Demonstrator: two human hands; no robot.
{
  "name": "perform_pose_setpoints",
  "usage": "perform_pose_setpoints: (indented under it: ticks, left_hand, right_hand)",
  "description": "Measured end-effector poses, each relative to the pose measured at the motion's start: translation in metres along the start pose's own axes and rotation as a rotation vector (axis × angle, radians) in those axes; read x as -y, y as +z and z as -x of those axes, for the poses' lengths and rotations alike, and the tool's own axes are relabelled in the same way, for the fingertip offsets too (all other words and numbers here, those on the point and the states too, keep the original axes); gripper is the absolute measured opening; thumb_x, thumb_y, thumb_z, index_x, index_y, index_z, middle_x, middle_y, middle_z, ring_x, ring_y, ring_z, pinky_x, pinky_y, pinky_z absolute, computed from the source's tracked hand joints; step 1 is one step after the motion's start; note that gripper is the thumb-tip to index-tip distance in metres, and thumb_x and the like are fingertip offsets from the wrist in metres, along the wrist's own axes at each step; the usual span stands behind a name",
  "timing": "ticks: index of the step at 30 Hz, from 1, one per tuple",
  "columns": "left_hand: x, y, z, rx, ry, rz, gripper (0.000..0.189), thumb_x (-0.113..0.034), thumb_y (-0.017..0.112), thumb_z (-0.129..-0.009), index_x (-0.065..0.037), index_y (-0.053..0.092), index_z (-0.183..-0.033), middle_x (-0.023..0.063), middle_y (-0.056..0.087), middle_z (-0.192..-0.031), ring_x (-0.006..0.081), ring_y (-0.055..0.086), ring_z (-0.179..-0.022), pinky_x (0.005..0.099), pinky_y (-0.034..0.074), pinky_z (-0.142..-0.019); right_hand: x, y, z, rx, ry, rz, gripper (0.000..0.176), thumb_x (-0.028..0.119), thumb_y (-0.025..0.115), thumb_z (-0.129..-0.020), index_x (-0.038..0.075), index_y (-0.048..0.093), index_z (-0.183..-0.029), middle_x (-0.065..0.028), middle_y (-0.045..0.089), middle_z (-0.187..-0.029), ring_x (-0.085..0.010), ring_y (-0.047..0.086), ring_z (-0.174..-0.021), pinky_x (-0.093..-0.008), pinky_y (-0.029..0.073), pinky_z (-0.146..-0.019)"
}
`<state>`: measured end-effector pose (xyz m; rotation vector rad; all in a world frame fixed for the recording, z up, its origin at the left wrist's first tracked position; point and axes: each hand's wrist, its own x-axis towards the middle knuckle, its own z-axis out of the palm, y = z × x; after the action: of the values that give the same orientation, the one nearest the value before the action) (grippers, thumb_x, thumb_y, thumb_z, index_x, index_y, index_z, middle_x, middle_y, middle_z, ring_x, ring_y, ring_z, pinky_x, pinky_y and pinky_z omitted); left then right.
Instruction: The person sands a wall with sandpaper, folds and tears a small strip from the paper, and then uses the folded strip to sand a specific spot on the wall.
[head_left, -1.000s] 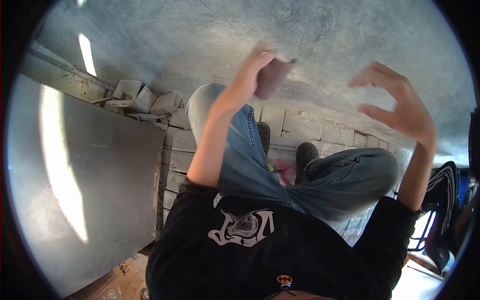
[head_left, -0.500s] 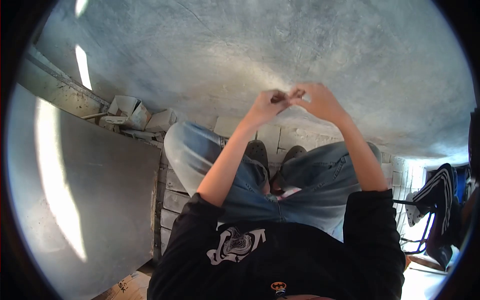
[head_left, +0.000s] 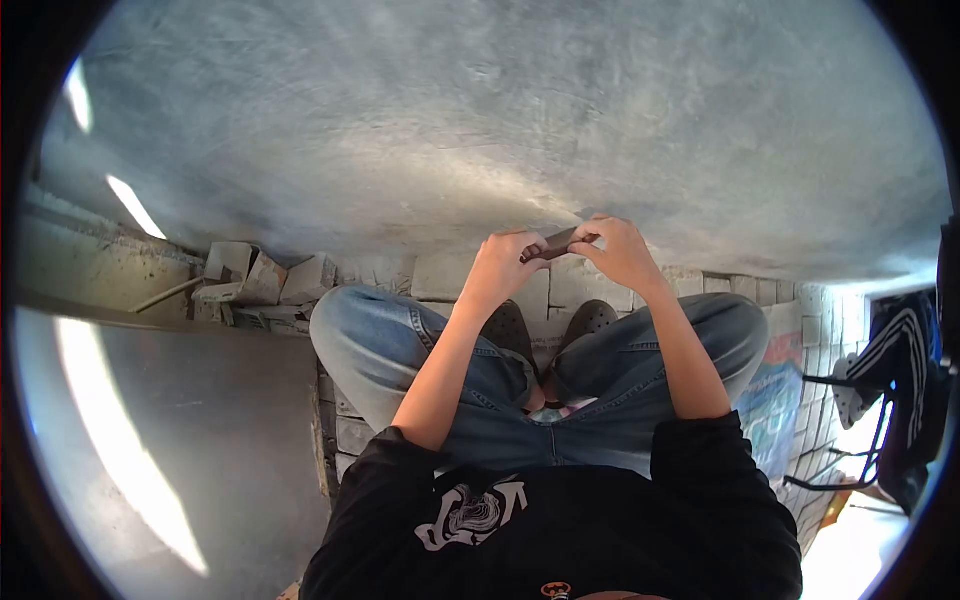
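- Currently, taking the lap (head_left: 555,440) as the clock's centre, a brown piece (head_left: 562,246) is at 12 o'clock, bridging the two hands, its outline partly hidden by fingers.
- Left hand (head_left: 498,264): fingers curled, gripping the piece's 9 o'clock end.
- Right hand (head_left: 617,250): thumb and fingers pinching the 3 o'clock end.
- Dark clogs (head_left: 507,335) show just on the hands' 6 o'clock side, between spread denim knees (head_left: 360,325) at 10 and 2.
- Broken blocks (head_left: 262,278) lie beyond the 10 o'clock knee; a grey panel (head_left: 240,430) fills 9 o'clock.
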<state>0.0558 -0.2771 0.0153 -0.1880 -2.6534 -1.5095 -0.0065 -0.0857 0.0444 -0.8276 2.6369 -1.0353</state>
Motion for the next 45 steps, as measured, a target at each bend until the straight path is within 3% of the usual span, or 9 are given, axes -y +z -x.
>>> perform_pose_setpoints:
  ticks: [7, 10, 12, 15, 21, 28, 33, 43, 45]
  left_hand:
    - [0.002, 0.016, -0.007, -0.062, -0.027, -0.147, 0.015, -0.002, 0.071, -0.068, -0.001, 0.063, -0.081, 0.0086, 0.062, -0.075, 0.0194, 0.062, -0.066, 0.0284, 0.050, -0.064]
    - [0.004, 0.019, -0.008, -0.086, 0.022, -0.200, 0.015, 0.000, 0.070, -0.068, -0.002, 0.063, -0.081, 0.0079, 0.061, -0.074, 0.0190, 0.062, -0.065, 0.0294, 0.050, -0.062]
    - [0.002, 0.020, -0.007, -0.120, 0.063, -0.162, 0.013, -0.003, 0.067, -0.069, -0.005, 0.060, -0.079, 0.0058, 0.060, -0.075, 0.0255, 0.058, -0.075, 0.0377, 0.048, -0.063]
    - [-0.006, 0.017, -0.007, -0.146, 0.096, -0.245, 0.014, -0.001, 0.069, -0.069, -0.004, 0.063, -0.081, 0.0057, 0.061, -0.076, 0.0185, 0.061, -0.069, 0.0300, 0.049, -0.062]
    - [-0.011, 0.017, -0.007, -0.148, 0.067, -0.281, 0.014, -0.004, 0.069, -0.071, -0.006, 0.063, -0.083, 0.0041, 0.061, -0.078, 0.0195, 0.061, -0.073, 0.0309, 0.049, -0.063]
    - [-0.009, 0.019, -0.010, -0.149, 0.134, -0.329, 0.014, -0.007, 0.068, -0.072, -0.006, 0.064, -0.085, 0.0035, 0.062, -0.082, 0.0221, 0.060, -0.080, 0.0337, 0.049, -0.068]
    - [-0.002, 0.021, -0.010, -0.158, 0.202, -0.373, 0.011, -0.008, 0.065, -0.074, -0.007, 0.064, -0.084, 0.0027, 0.060, -0.084, 0.0228, 0.059, -0.081, 0.0355, 0.050, -0.063]
    - [-0.005, 0.024, -0.008, -0.123, 0.121, -0.374, 0.016, -0.008, 0.066, -0.073, -0.008, 0.067, -0.089, 0.0043, 0.064, -0.090, 0.0245, 0.061, -0.086, 0.0351, 0.051, -0.070]
    - [-0.008, 0.025, -0.008, -0.166, 0.183, -0.386, 0.013, -0.008, 0.064, -0.073, -0.008, 0.063, -0.086, 0.0015, 0.060, -0.083, 0.0220, 0.060, -0.080, 0.0360, 0.050, -0.061]
  right_hand:
    - [-0.009, 0.009, 0.005, -0.022, -0.028, 0.039, 0.013, 0.013, 0.067, -0.074, 0.003, 0.062, -0.080, -0.0088, 0.059, -0.082, -0.0252, 0.059, -0.080, -0.0363, 0.046, -0.071]
    - [-0.010, 0.015, 0.007, -0.164, -0.191, 0.287, 0.015, 0.014, 0.070, -0.070, 0.006, 0.061, -0.079, -0.0056, 0.058, -0.081, -0.0248, 0.057, -0.082, -0.0371, 0.046, -0.072]
    - [-0.008, 0.018, 0.006, -0.207, -0.217, 0.281, 0.020, 0.015, 0.074, -0.065, 0.008, 0.060, -0.078, -0.0032, 0.057, -0.081, -0.0241, 0.055, -0.081, -0.0369, 0.047, -0.072]
    - [-0.005, 0.015, 0.004, -0.211, -0.226, 0.177, 0.022, 0.014, 0.075, -0.063, 0.007, 0.061, -0.078, -0.0026, 0.056, -0.080, -0.0237, 0.055, -0.079, -0.0360, 0.046, -0.070]
    - [-0.013, 0.018, 0.001, -0.265, -0.292, 0.159, 0.016, 0.014, 0.075, -0.064, 0.006, 0.064, -0.073, -0.0025, 0.055, -0.078, -0.0229, 0.053, -0.076, -0.0344, 0.046, -0.068]
    - [-0.016, 0.017, 0.000, -0.262, -0.262, 0.190, 0.012, 0.013, 0.073, -0.067, 0.004, 0.066, -0.073, -0.0028, 0.056, -0.077, -0.0228, 0.053, -0.074, -0.0342, 0.046, -0.067]
    - [-0.020, 0.023, 0.001, -0.243, -0.237, 0.129, 0.009, 0.015, 0.069, -0.070, 0.007, 0.066, -0.071, -0.0035, 0.058, -0.077, -0.0242, 0.054, -0.077, -0.0363, 0.046, -0.070]
    - [-0.013, 0.019, 0.001, -0.235, -0.247, 0.163, 0.018, 0.015, 0.074, -0.065, 0.010, 0.063, -0.078, -0.0011, 0.056, -0.077, -0.0225, 0.054, -0.079, -0.0351, 0.046, -0.072]
    - [-0.014, 0.021, 0.001, -0.234, -0.219, 0.169, 0.019, 0.013, 0.075, -0.062, 0.010, 0.062, -0.076, -0.0002, 0.055, -0.078, -0.0217, 0.053, -0.080, -0.0350, 0.046, -0.072]
